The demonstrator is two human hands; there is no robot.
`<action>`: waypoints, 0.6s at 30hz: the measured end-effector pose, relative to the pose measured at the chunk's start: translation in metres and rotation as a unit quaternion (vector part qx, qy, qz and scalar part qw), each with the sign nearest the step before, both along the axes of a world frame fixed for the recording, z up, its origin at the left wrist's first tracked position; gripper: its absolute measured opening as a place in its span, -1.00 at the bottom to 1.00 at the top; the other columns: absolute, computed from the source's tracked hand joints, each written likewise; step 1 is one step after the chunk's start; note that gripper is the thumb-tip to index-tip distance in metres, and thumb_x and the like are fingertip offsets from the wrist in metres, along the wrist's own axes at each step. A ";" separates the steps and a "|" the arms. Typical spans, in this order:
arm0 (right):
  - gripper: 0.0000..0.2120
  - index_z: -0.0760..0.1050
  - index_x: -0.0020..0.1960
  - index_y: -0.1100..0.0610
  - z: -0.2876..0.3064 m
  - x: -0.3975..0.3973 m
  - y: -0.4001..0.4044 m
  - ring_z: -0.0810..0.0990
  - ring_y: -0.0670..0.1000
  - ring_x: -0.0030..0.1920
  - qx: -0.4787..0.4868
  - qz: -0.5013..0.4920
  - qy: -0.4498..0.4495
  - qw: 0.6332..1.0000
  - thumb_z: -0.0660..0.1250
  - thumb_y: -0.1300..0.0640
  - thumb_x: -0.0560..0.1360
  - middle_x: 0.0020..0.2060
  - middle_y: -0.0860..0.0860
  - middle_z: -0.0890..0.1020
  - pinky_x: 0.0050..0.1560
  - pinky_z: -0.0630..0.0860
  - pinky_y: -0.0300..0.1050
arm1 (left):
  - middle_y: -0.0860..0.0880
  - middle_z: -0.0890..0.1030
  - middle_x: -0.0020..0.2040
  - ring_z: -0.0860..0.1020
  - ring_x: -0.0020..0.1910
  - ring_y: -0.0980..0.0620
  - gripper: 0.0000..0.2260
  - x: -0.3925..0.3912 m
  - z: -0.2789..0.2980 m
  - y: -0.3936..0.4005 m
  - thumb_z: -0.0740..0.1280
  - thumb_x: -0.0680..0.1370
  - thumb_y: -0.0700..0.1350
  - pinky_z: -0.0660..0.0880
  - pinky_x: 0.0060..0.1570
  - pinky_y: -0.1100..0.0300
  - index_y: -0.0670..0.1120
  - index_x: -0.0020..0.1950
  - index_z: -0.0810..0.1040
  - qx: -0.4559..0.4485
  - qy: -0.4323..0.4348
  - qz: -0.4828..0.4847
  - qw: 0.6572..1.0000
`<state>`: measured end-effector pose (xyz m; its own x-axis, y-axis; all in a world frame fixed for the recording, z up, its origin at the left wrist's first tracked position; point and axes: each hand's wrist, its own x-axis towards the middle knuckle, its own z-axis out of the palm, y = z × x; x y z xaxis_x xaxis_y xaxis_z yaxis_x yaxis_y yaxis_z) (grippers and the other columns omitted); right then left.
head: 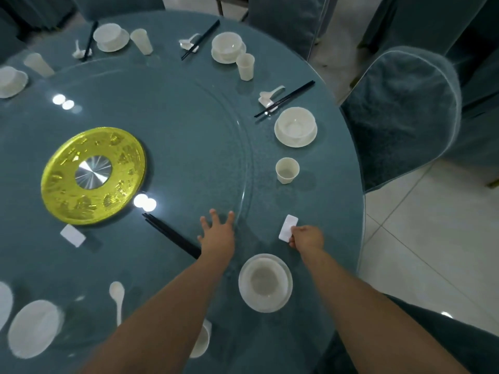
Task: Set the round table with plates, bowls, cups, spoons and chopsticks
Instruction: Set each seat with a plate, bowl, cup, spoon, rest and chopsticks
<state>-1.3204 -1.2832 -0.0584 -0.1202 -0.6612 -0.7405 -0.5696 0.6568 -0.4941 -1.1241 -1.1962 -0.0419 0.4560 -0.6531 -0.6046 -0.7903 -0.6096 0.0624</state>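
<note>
My right hand [307, 236] pinches a small white rectangular rest [287, 228] lying on the round table [189, 109], just beyond a bowl on a plate [265, 282] at the near edge. My left hand [218, 233] hovers flat with fingers spread over the glass turntable, beside a pair of black chopsticks [170, 235]. A loose white spoon [117, 295] lies to the left. A white cup [287, 170] stands farther out on the right.
Set places with bowls, cups, spoons and chopsticks ring the far rim [295, 126]. A gold disc [93, 175] marks the turntable's centre. Another white rest [73, 235] and plates [33, 327] lie at left. Covered chairs [405, 114] stand to the right.
</note>
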 end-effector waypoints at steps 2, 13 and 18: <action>-0.67 0.48 -0.45 0.14 -0.002 0.003 -0.002 0.63 0.12 -0.29 0.001 0.000 0.006 1.000 0.27 0.18 0.50 -0.43 0.12 0.61 -0.04 0.59 0.02 | -0.12 -0.23 0.58 -0.17 0.54 -0.34 -0.42 0.002 -0.003 0.001 0.14 0.66 -0.15 0.20 0.37 -0.36 0.18 0.57 -0.06 -0.003 0.001 -0.004 1.000; -0.61 0.48 -0.39 0.23 -0.001 0.007 0.002 0.61 0.16 -0.37 -0.028 -0.040 0.008 0.999 0.27 0.02 0.52 -0.45 0.13 0.61 -0.06 0.60 0.05 | -0.13 -0.20 0.58 -0.17 0.53 -0.35 -0.44 0.006 -0.005 0.008 0.15 0.66 -0.11 0.24 0.35 -0.37 0.17 0.56 -0.06 -0.004 0.013 -0.006 1.000; -0.58 0.44 -0.40 0.19 0.022 0.017 0.020 0.53 0.18 -0.26 -0.102 0.027 0.040 0.994 0.27 -0.01 0.55 -0.39 0.14 0.57 -0.18 0.42 -0.06 | -0.15 -0.13 0.59 -0.12 0.55 -0.32 -0.48 0.011 0.007 0.006 0.14 0.67 -0.12 0.23 0.41 -0.29 0.14 0.57 0.02 0.004 0.026 -0.015 1.000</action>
<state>-1.3034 -1.2627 -0.0369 -0.1339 -0.8034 -0.5802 -0.6433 0.5158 -0.5658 -1.1131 -1.1901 -0.0354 0.4041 -0.6607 -0.6326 -0.8036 -0.5868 0.0994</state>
